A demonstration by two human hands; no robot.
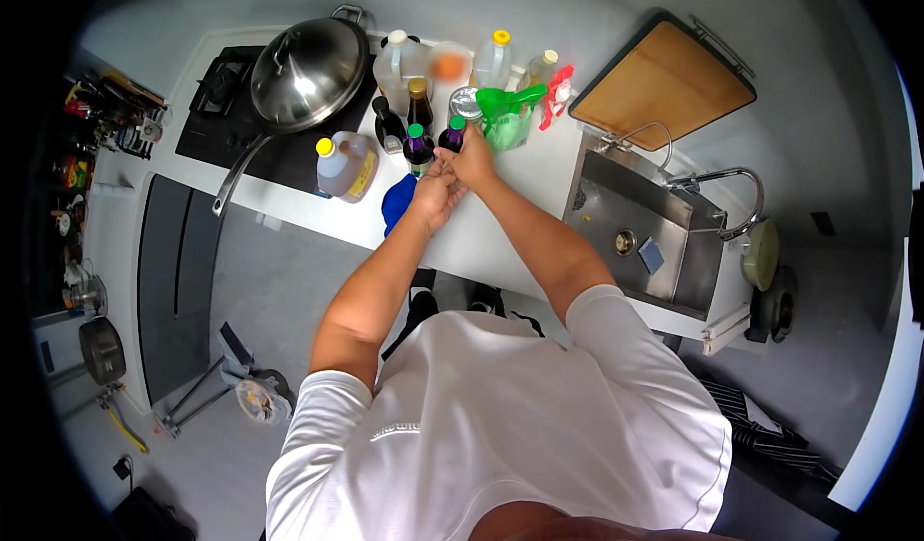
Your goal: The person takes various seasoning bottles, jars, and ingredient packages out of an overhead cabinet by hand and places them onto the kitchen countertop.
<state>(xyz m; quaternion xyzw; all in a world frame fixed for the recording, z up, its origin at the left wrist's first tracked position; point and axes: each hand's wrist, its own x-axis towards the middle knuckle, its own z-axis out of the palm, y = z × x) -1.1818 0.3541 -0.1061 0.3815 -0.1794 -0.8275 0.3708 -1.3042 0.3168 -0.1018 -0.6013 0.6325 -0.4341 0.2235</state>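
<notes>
The person wears a loose white short-sleeved T-shirt (pixel 500 416) with a small line of pale printed lettering across the upper back and a thin dark seam line near its right hem, the sleeves ending above the elbows, both forearms bare, no gloves, watch or rings visible.

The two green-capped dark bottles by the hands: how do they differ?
The right hand touches the right green-capped bottle; the left green-capped bottle stands free of both hands. The left one shows more of its body; the right one is partly hidden by fingers. Both are dark, upright and green-capped.
</notes>
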